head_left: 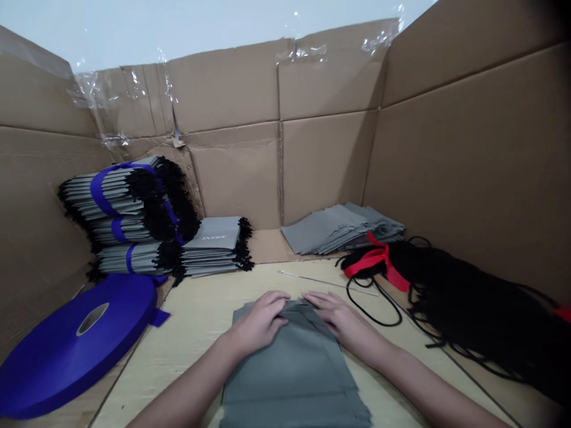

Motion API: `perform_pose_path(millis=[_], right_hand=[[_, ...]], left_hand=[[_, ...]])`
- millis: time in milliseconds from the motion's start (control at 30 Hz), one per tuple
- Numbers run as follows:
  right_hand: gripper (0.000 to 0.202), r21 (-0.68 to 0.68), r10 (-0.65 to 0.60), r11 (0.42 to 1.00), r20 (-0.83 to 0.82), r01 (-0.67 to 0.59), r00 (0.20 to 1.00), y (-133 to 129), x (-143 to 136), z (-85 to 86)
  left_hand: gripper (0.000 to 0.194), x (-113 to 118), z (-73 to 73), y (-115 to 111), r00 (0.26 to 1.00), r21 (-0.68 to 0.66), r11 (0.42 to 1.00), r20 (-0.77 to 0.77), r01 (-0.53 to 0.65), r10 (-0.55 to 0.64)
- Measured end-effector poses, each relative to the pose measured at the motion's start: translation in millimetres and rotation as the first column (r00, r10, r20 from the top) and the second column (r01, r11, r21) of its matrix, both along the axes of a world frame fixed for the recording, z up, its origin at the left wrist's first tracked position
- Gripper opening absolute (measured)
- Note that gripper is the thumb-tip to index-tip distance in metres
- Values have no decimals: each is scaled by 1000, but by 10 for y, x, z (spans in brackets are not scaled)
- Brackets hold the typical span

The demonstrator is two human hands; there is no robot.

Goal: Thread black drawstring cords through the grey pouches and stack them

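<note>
In front of me on the board lies a stack of flat grey fabric pouches point(294, 374), with seams showing along the right side and near edge. My left hand point(265, 318) is at the far left of the top pouch, its fingers curled over the far edge and the thumb bent beneath them. Across from it, my right hand point(332, 312) grips the far right corner, fingers pointing inward and thumb mostly hidden. Between the hands the top fabric is slightly raised. Just beyond lies a thin metal rod with a looped end point(312, 278).
Bundles of grey pouches with black cord ends point(120, 202) stand at left, beside a loose pile marked INTEX point(214, 238). A purple ribbon roll point(49, 351) lies nearer. More grey fabric point(325, 226) and red-tied black cords point(468, 309) lie right. Cardboard walls point(232, 172) surround everything.
</note>
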State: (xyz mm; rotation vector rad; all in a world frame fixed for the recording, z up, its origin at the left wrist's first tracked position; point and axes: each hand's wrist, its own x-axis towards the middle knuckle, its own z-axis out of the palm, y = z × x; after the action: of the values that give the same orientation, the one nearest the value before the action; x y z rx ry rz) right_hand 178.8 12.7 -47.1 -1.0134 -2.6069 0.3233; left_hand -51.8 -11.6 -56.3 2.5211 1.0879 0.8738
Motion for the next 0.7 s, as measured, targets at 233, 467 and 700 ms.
perform_pose_path(millis=[233, 467, 700], right_hand=[[46, -146, -150, 983, -273, 114, 950, -73, 66, 39], [46, -75, -60, 996, -35, 58, 998, -97, 156, 1], [44, -64, -44, 997, -72, 39, 996, -159, 94, -28]], left_hand=[[15, 3, 70, -61, 994, -31, 999, -103, -42, 39], [33, 5, 75, -84, 996, -26, 1000, -88, -13, 10], [22, 20, 78, -93, 997, 0, 1000, -70, 23, -23]])
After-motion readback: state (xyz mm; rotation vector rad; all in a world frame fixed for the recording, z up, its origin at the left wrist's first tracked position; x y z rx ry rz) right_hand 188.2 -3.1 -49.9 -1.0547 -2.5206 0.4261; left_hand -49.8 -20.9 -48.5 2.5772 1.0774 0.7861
